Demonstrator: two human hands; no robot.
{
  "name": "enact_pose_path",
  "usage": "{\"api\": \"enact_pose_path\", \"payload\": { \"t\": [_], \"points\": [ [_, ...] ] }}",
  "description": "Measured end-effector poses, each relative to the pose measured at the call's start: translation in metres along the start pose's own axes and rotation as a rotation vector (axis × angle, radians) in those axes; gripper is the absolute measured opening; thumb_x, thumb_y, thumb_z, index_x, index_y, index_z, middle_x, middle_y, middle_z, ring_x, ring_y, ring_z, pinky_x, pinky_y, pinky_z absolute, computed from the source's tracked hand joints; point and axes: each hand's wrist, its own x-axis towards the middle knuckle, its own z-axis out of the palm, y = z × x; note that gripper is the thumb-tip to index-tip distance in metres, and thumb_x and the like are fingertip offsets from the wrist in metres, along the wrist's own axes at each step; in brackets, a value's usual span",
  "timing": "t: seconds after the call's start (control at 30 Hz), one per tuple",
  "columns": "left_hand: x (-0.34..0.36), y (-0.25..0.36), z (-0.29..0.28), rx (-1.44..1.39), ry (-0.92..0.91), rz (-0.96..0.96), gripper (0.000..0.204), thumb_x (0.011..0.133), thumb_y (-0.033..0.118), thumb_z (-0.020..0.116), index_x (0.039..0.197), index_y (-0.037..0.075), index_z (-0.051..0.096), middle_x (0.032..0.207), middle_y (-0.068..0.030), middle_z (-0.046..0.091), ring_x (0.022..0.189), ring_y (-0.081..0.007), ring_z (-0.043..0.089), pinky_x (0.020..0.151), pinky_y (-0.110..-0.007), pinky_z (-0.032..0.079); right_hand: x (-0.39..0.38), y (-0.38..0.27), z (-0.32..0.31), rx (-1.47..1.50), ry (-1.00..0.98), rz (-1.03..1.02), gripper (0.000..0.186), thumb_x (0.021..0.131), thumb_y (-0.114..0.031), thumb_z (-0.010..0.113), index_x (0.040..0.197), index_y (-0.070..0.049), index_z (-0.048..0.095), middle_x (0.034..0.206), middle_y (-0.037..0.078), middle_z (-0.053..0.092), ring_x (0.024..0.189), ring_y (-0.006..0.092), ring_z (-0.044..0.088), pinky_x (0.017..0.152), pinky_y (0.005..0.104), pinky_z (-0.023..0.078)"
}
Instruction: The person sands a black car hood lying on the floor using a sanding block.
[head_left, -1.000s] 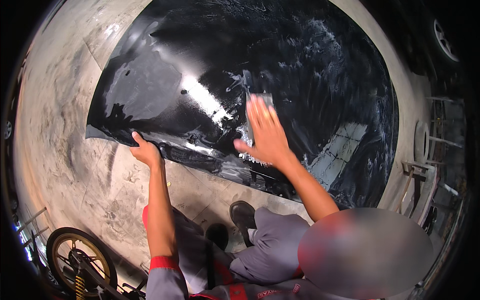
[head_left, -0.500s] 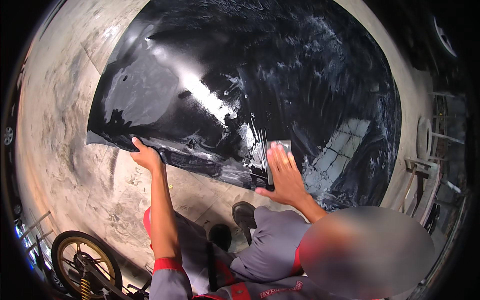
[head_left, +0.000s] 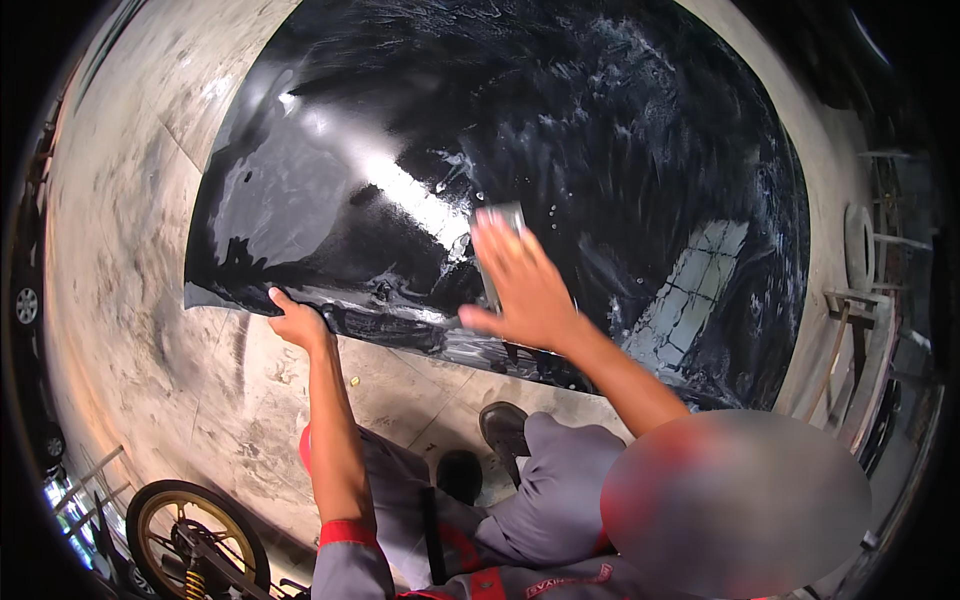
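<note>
At the far left, a car wheel (head_left: pixel 27 306) shows past the pale, stained floor (head_left: pixel 130 260), and lower down there is a motorbike wheel (head_left: pixel 190 535) with a gold rim. Next comes the big black panel (head_left: pixel 620 180), shiny and wet-looking, with a dull gray patch (head_left: pixel 285 205) by its left edge. The left hand (head_left: pixel 300 322) is curled around the panel's near edge, close to the left corner, thumb on top. Dark shoes (head_left: pixel 503 430) stand on the floor by the near edge. The right hand (head_left: pixel 520 285) lies flat, fingers straight and thumb out, over a thin gray pad (head_left: pixel 511 214) on the panel, in from the middle of the near edge. White smears and a bright, window-like shine (head_left: pixel 690 290) show toward the right edge.
</note>
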Motion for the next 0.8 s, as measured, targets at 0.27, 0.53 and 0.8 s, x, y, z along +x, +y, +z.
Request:
{"api": "enact_pose_path", "payload": {
  "t": [0.27, 0.53, 0.8],
  "points": [
    [-0.008, 0.010, -0.006, -0.077, -0.041, -0.020, 0.061, 0.101, 0.044, 0.057, 0.101, -0.017, 0.054, 0.100, -0.0258, 0.064, 0.087, -0.0317, 0.060, 0.087, -0.042, 0.048, -0.079, -0.003, -0.009, 0.031, -0.111, 0.086, 0.102, 0.089, -0.072, 0.049, 0.152, 0.005, 0.031, 0.163, 0.022, 0.024, 0.153, 0.0337, 0.019, 0.124, 0.0476, 0.015],
    [-0.007, 0.005, -0.006, -0.047, -0.040, 0.007, 0.060, 0.102, 0.043, 0.056, 0.094, -0.017, 0.054, 0.093, -0.0255, 0.062, 0.082, -0.0301, 0.057, 0.082, -0.043, 0.048, -0.018, 0.040, -0.009, -0.104, 0.075, 0.214, 0.106, 0.088, -0.071, 0.051, 0.155, 0.006, 0.023, 0.165, 0.022, 0.019, 0.153, 0.0342, 0.017, 0.123, 0.0478, 0.015],
    [-0.013, 0.004, 0.009, -0.079, -0.078, -0.042, 0.064, 0.102, 0.044, 0.056, 0.103, -0.021, 0.054, 0.102, -0.0311, 0.064, 0.089, -0.0362, 0.061, 0.088, -0.045, 0.047, 0.013, 0.049, -0.013, -0.086, 0.109, 0.209, 0.099, 0.093, -0.069, 0.045, 0.156, 0.004, 0.023, 0.165, 0.020, 0.019, 0.154, 0.0326, 0.015, 0.124, 0.0483, 0.013]
  ]
}}
